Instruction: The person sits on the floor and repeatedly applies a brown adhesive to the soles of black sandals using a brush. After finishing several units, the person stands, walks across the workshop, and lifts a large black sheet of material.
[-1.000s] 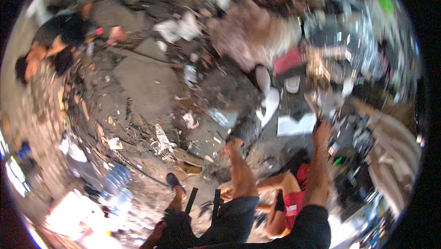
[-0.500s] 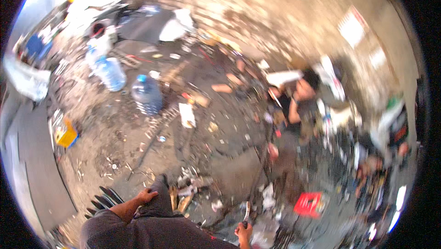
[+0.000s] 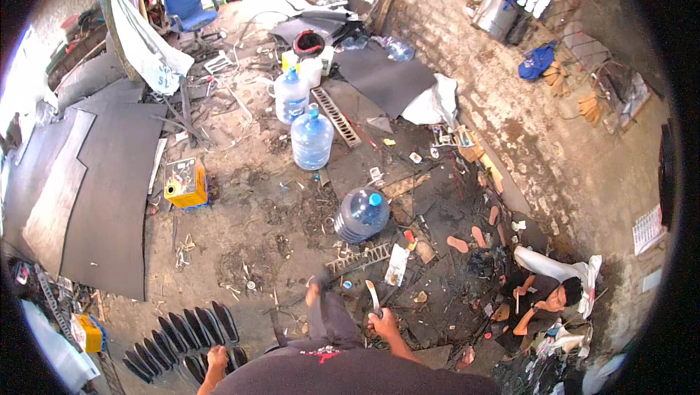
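Note:
My right hand (image 3: pixel 383 324) is closed around the dark handle of a knife (image 3: pixel 375 297), its short curved blade pointing up and away from me. At the lower left, my left hand (image 3: pixel 216 358) has its fingers curled, and no object shows in it. Beside and beyond it on the ground lie several black elongated pieces (image 3: pixel 172 332), laid out side by side in curved rows. My leg and foot (image 3: pixel 321 300) show between my hands; the foot is blurred.
A large clear water jug (image 3: pixel 362 214) stands ahead, with blue-tinted jugs (image 3: pixel 312 140) beyond. Left are a yellow can (image 3: pixel 185 183) and dark sheets (image 3: pixel 109 198). A person (image 3: pixel 543 300) sits low at the right among scraps. Flat pinkish pieces (image 3: pixel 457 244) and litter cover the ground. A blue chair (image 3: pixel 188 8) stands far left.
My view has swung left, so the jugs and the other person appear further right. My left hand has come off my leg. The knife stays in my right hand.

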Demonstrator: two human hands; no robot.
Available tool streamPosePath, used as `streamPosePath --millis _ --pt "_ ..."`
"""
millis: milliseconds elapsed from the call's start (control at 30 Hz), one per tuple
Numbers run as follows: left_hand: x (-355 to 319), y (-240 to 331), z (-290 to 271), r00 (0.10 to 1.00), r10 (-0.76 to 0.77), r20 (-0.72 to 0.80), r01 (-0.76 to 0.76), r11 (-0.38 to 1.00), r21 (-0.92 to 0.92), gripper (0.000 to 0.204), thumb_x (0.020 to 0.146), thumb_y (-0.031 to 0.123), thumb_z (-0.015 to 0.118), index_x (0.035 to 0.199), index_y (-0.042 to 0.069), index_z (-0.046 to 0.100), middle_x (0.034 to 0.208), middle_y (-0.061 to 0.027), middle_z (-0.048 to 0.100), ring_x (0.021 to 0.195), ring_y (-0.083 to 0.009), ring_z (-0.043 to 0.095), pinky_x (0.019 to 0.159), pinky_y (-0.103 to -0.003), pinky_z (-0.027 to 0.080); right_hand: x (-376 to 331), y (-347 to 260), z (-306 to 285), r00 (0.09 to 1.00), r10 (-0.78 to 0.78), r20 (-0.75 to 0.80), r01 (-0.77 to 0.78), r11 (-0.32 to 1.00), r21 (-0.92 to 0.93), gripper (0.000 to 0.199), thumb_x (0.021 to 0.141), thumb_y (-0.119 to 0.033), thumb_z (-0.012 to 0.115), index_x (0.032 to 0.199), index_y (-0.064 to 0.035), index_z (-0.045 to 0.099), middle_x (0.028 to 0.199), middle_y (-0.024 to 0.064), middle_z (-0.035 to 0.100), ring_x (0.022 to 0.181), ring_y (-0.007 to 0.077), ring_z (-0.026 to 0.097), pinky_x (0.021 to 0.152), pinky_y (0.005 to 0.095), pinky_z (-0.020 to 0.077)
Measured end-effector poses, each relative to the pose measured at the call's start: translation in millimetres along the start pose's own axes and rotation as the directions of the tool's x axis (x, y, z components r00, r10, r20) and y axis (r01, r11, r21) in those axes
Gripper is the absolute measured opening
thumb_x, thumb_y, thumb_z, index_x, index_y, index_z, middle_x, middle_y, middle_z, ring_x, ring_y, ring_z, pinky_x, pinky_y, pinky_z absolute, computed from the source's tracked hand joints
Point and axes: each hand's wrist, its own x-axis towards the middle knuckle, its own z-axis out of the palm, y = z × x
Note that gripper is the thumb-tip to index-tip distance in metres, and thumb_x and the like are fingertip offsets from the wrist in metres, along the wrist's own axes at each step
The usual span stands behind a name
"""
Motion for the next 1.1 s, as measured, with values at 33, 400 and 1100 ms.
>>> streamPosePath --millis 33,400,1100 --pt "10 -3 4 0.97 0.242 0.014 -0.223 0.869 0.442 0.03 0.09 0.025 0.051 0.087 0.005 0.074 0.083 -0.0206 0.071 0.085 -0.0356 0.071 0.076 -0.046 0.056 27 20 3 0.998 -0.061 0.017 0.062 0.994 -0.09 0.025 0.094 -0.017 0.067 0.107 0.0013 0.056 0.077 0.0098 0.069 0.061 0.0202 0.068 0.052 0.0368 0.0531" --pt "182 220 -101 0.935 -0.331 0.13 0.313 0.591 -0.744 0.026 0.094 0.026 0.053 0.101 0.006 0.068 0.092 -0.0139 0.069 0.088 -0.0264 0.067 0.076 -0.04 0.053 296 -224 69 0.977 -0.04 0.21 0.151 0.823 -0.548 0.065 0.083 -0.049 0.065 0.114 0.0066 0.056 0.095 0.0261 0.067 0.095 0.0398 0.067 0.082 0.0527 0.0497" --pt "937 537 -792 0.926 -0.201 -0.321 -0.189 0.491 -0.85 0.044 0.101 0.033 0.056 0.14 0.014 0.051 0.12 -0.0041 0.064 0.1 -0.0138 0.061 0.082 -0.032 0.048 722 -924 407 0.902 -0.424 0.08 0.427 0.847 -0.317 0.046 0.087 -0.024 0.062 0.129 -0.0071 0.057 0.11 0.0205 0.068 0.101 0.0387 0.065 0.086 0.0448 0.0499"
